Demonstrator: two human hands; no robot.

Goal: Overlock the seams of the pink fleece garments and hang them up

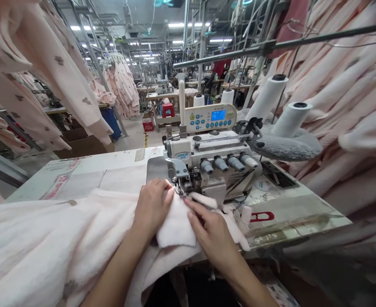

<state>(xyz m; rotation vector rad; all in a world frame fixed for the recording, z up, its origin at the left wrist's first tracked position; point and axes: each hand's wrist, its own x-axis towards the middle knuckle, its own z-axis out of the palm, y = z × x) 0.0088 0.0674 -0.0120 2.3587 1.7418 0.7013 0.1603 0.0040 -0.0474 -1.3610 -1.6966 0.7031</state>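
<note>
An overlock sewing machine (213, 164) stands on the table, with pale pink fleece fabric (176, 224) lying under its presser foot (180, 187). Just left of the foot, my left hand (152, 204) grips the fabric, thumb and fingers closed together. My right hand (211, 228) pinches the fabric's right edge in front of the foot, index fingertip close to the needle area. The larger part of the fleece spreads across the table to the left and hangs over the front edge. The needle itself is hidden.
Beside the machine lie fabric scraps (235, 228) and a red loop-shaped item (262, 216). Thread cones (292, 121) stand behind on the right. A control panel (210, 117) tops the machine. Pink garments (56, 68) hang left and right; a metal bar (226, 53) crosses above.
</note>
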